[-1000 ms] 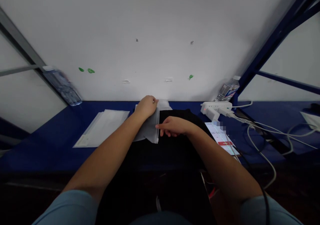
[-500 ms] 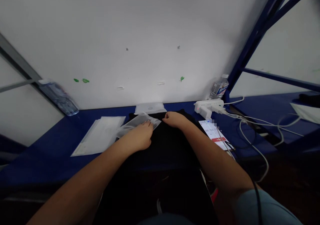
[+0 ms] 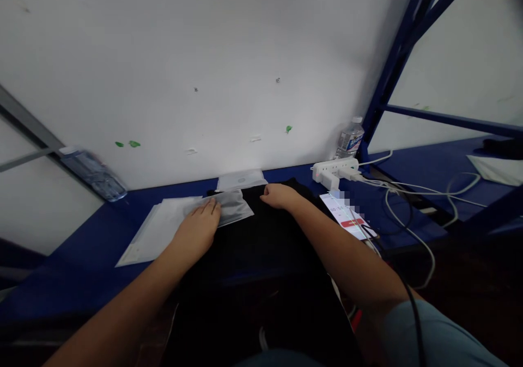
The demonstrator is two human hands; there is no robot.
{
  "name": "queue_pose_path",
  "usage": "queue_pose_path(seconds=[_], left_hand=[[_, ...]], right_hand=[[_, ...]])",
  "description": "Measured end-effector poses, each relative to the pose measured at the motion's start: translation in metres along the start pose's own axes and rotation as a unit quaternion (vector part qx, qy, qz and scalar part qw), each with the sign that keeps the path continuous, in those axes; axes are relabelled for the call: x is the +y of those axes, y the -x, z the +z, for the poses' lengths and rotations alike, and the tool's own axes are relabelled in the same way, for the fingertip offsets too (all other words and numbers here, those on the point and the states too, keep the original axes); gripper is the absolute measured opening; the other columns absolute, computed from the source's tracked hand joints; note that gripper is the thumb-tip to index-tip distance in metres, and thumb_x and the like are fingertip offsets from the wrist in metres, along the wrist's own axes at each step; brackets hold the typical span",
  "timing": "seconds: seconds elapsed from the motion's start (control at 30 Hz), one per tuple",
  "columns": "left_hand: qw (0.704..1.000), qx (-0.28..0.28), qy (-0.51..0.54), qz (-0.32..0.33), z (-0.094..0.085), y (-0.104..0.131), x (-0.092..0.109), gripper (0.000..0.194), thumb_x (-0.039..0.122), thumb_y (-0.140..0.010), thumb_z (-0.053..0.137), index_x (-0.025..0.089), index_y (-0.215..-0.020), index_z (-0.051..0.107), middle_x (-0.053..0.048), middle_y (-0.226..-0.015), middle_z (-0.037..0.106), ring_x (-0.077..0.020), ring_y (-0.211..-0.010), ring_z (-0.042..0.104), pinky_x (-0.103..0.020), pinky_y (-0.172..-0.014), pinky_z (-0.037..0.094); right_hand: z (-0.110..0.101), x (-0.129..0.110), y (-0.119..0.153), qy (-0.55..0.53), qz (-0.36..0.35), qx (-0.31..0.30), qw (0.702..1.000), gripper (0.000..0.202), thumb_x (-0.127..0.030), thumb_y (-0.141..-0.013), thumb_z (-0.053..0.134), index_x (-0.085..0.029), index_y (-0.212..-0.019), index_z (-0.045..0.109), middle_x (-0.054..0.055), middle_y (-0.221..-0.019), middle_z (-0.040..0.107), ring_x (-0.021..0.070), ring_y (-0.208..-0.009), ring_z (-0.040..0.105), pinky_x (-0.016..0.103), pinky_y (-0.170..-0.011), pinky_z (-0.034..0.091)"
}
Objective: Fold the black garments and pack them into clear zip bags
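Observation:
Black cloth (image 3: 261,242) lies across the front of the blue table. A translucent bag (image 3: 235,206) rests over its left upper part. My left hand (image 3: 200,222) lies on the left end of that bag, palm down with its fingers spread. At the cloth's upper right, my right hand (image 3: 278,195) is closed, its fingers curled against the black fabric; whether it pinches any cloth is too dark to tell. Flat white translucent bags (image 3: 153,233) are stacked to the left, partly under my left hand. Another white packet (image 3: 241,179) lies behind the cloth, by the wall.
A phone (image 3: 347,214) lies right of the cloth, near a white power strip (image 3: 335,168) with trailing cables. A plastic bottle (image 3: 349,138) stands behind the strip. Another bottle (image 3: 93,173) leans at the left. A blue metal frame (image 3: 392,73) rises at the right.
My left hand has moved left and flattened out over the bag, which now lies flatter on the cloth. My right hand stays closed at the same part of the cloth. The view has shifted slightly.

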State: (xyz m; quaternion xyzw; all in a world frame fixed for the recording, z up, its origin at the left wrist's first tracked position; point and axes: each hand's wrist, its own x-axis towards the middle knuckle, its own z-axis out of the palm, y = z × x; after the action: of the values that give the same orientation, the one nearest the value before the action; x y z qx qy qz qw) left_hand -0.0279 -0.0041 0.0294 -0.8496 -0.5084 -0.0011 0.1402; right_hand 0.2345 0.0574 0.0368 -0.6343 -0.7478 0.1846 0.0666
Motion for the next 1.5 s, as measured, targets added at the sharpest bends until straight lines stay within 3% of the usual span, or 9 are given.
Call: queue_pose_path(seconds=[0.23, 0.43, 0.63, 0.77, 0.93, 1.03, 1.13, 1.3, 1.5], left_hand=[[0.997, 0.064, -0.013, -0.029, -0.027, -0.015, -0.006, 0.070, -0.001, -0.078, 0.039, 0.009, -0.147, 0.048, -0.017, -0.153, 0.049, -0.0296, -0.140, 0.049, -0.044, -0.118, 0.038], [0.991, 0.127, 0.042, 0.021, -0.053, -0.115, 0.017, 0.062, -0.001, -0.088, 0.036, 0.003, -0.149, 0.040, -0.021, -0.157, 0.042, -0.0268, -0.146, 0.040, -0.039, -0.121, 0.030], [0.993, 0.065, 0.080, 0.064, -0.025, -0.212, 0.063, 0.056, 0.000, -0.091, 0.045, 0.004, -0.147, 0.044, -0.027, -0.151, 0.045, -0.0300, -0.142, 0.045, -0.044, -0.116, 0.036], [0.993, 0.027, 0.094, 0.073, 0.003, -0.228, 0.073, 0.046, 0.002, -0.090, 0.051, 0.006, -0.136, 0.056, -0.024, -0.138, 0.059, -0.0291, -0.133, 0.055, -0.042, -0.113, 0.039], [0.988, -0.023, 0.120, 0.094, 0.023, -0.230, 0.066, 0.046, 0.013, -0.095, 0.052, 0.017, -0.140, 0.053, -0.018, -0.150, 0.052, -0.0273, -0.140, 0.048, -0.048, -0.119, 0.031], [0.983, -0.054, 0.139, 0.105, 0.018, -0.227, 0.059, 0.051, 0.034, -0.099, 0.055, 0.017, -0.146, 0.047, -0.017, -0.155, 0.045, -0.0264, -0.143, 0.045, -0.043, -0.118, 0.032], [0.980, -0.048, 0.170, 0.090, 0.002, -0.204, 0.046, 0.050, 0.033, -0.102, 0.047, 0.014, -0.148, 0.046, -0.017, -0.159, 0.040, -0.0248, -0.149, 0.037, -0.039, -0.120, 0.029], [0.974, -0.053, 0.199, 0.094, -0.012, -0.106, 0.016, 0.047, 0.029, -0.100, 0.044, 0.023, -0.146, 0.052, -0.009, -0.154, 0.050, -0.0216, -0.143, 0.047, -0.037, -0.118, 0.035], [0.973, -0.077, 0.197, 0.091, 0.015, -0.007, 0.000, 0.062, 0.047, -0.100, 0.046, 0.017, -0.154, 0.040, -0.013, -0.162, 0.034, -0.0245, -0.149, 0.036, -0.041, -0.121, 0.031]], right_hand=[[0.000, -0.001, 0.005, 0.012, -0.030, -0.009, 0.999, 0.033, -0.042, -0.091, 0.058, -0.018, -0.112, 0.068, 0.013, -0.115, 0.073, 0.0285, -0.104, 0.069, 0.034, -0.080, 0.050], [0.001, -0.004, 0.011, 0.037, -0.051, -0.012, 0.998, 0.039, -0.041, -0.092, 0.058, -0.015, -0.120, 0.062, 0.015, -0.120, 0.071, 0.0299, -0.106, 0.068, 0.035, -0.083, 0.050], [0.004, -0.003, 0.008, 0.057, -0.061, -0.022, 0.996, 0.043, -0.044, -0.094, 0.055, -0.014, -0.124, 0.059, 0.017, -0.117, 0.072, 0.0311, -0.104, 0.069, 0.035, -0.081, 0.050], [0.007, -0.002, 0.006, 0.057, -0.069, -0.022, 0.996, 0.047, -0.044, -0.094, 0.054, -0.011, -0.127, 0.057, 0.019, -0.116, 0.071, 0.0331, -0.105, 0.069, 0.038, -0.081, 0.051], [0.008, -0.001, 0.005, 0.056, -0.072, -0.024, 0.996, 0.047, -0.042, -0.094, 0.053, -0.010, -0.129, 0.055, 0.019, -0.118, 0.071, 0.0331, -0.107, 0.068, 0.039, -0.083, 0.051], [0.007, -0.001, 0.006, 0.052, -0.062, -0.028, 0.996, 0.045, -0.042, -0.094, 0.054, -0.012, -0.127, 0.056, 0.018, -0.119, 0.071, 0.0322, -0.106, 0.068, 0.038, -0.082, 0.051], [0.005, -0.001, 0.008, 0.050, -0.062, -0.024, 0.997, 0.041, -0.042, -0.094, 0.055, -0.014, -0.124, 0.058, 0.017, -0.118, 0.071, 0.0311, -0.104, 0.069, 0.037, -0.082, 0.050], [0.001, -0.002, 0.011, 0.037, -0.065, -0.027, 0.997, 0.039, -0.043, -0.093, 0.058, -0.016, -0.121, 0.060, 0.015, -0.116, 0.072, 0.0289, -0.101, 0.069, 0.034, -0.078, 0.049], [-0.004, -0.003, 0.013, 0.033, -0.052, -0.042, 0.997, 0.040, -0.042, -0.093, 0.060, -0.018, -0.125, 0.059, 0.012, -0.114, 0.072, 0.0270, -0.100, 0.068, 0.033, -0.080, 0.049]])
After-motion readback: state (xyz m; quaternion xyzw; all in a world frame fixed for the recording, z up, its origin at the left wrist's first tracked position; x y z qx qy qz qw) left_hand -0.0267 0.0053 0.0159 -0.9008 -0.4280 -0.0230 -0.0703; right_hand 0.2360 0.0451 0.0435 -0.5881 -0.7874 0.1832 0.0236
